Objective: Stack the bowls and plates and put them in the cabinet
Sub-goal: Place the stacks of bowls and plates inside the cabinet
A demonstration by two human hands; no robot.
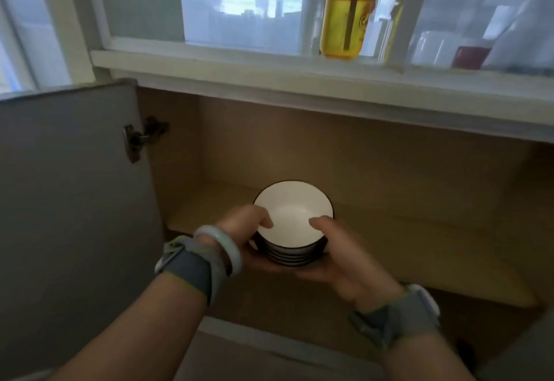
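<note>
So on the far left the cabinet door (75, 186) is swung wide open, hinge (141, 138) showing, which makes sense since you need the whole opening free to get both arms in. Next over, the left hand (242, 230), with a pale bracelet (218, 245) and a grey wrist strap (186, 266), holds the stack of bowls (292, 221): thumb hooked over the rim of the top bowl, fingers (269, 265) curled underneath the bottom one. I'd guess that's so the nested bowls can't slide apart or tip. The stack itself sits between the two hands, right at the front edge of the shelf (419, 245). With fingers under it, I'd say it's not set down yet, just held level at the mouth of the cabinet. Top bowl is white inside with a dark rim, and a few more are nested below it. The right hand (344, 260) mirrors the left, thumb on the rim and fingers wrapped under the base, so the weight is shared evenly. The shelf runs off to the right with plenty of room. No plates anywhere in view, so I figure that part comes later. Up top right, behind glass, there's a yellow jar (347, 12) and a red cup (470, 57), well clear of all this.
</note>
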